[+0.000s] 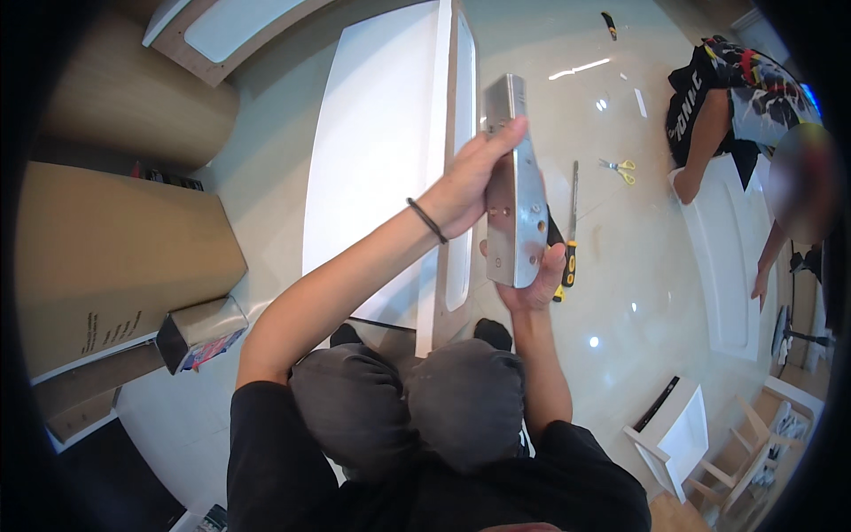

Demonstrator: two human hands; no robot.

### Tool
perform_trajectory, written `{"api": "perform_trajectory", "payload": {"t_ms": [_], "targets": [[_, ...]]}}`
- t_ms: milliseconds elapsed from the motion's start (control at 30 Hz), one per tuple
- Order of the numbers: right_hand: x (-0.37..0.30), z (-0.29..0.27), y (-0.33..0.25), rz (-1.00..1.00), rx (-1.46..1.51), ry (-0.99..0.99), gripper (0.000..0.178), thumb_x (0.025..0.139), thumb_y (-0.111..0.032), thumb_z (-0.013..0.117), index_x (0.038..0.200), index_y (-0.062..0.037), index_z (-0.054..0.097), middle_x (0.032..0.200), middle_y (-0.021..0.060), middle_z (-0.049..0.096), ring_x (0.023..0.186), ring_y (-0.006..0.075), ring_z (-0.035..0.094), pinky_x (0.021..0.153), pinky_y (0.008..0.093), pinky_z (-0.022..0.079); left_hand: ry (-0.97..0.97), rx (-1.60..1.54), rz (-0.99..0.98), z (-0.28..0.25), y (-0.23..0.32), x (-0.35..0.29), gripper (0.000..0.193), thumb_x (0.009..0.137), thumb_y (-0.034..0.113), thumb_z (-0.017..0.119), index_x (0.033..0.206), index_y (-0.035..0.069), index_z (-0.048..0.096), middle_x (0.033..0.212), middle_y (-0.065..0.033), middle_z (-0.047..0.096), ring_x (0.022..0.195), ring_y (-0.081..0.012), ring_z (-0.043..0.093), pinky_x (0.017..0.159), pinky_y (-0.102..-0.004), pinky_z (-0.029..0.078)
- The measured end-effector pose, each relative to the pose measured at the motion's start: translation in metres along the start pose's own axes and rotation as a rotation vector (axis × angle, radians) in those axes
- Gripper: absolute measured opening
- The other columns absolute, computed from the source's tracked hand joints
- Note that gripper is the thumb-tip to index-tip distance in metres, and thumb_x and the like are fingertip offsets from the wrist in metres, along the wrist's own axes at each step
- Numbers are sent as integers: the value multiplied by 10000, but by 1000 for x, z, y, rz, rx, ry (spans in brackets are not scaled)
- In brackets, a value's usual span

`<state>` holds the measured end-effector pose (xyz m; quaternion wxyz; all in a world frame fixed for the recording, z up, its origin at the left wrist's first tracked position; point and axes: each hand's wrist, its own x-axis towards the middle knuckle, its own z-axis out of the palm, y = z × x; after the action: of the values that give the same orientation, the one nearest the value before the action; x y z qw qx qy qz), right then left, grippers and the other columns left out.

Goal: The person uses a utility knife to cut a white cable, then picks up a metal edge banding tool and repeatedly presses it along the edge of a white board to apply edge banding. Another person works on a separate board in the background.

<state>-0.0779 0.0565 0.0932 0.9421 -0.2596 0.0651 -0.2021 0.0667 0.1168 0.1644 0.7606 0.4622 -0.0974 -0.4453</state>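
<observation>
A long metal bracket (517, 199) with several holes is held up in front of me, slightly tilted. My left hand (470, 182) is closed round its left side near the middle, with the thumb across its face. At the lower end, my right hand (534, 288) grips it from below, thumb on the right and fingertips on the left. Just left of the bracket lies a large white panel (377, 133) with a raised wood-edged side (441, 266). A screwdriver (571, 262) with a black and yellow handle rests on the floor beyond my right hand.
Yellow-handled scissors (628, 171) and a utility knife (608, 25) lie on the shiny floor. At right, another person (709, 124) bends over a curved white panel (731, 266). A cardboard box (124, 257) stands left. A small white frame (678, 443) sits at lower right.
</observation>
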Motion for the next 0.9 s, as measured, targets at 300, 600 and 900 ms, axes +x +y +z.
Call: {"api": "perform_trajectory", "payload": {"t_ms": [300,600,900], "targets": [[15,10,14,-128,-657,135,804,824,-244,673,1521,69,425,1385,211,593,1267,253,585,1096,333,429,228,774,421,-94,8,59,702,1021,604,475,1232,-50,616,1189,-296,612,1127,-380,568,1007,-429,445],[-5,2,63,10,-699,261,836,840,-268,654,1570,34,383,1199,117,617,1075,177,589,972,275,430,459,430,534,-153,-12,149,771,1079,574,326,1458,-79,484,1494,-269,511,1432,-343,452,1195,-387,323],[-6,13,64,130,-591,303,856,833,-306,624,1564,51,357,1486,216,524,1327,283,566,1107,367,447,380,64,685,-137,-55,126,694,1115,473,323,1511,-90,415,1587,-213,425,1503,-292,350,1258,-350,221]]}}
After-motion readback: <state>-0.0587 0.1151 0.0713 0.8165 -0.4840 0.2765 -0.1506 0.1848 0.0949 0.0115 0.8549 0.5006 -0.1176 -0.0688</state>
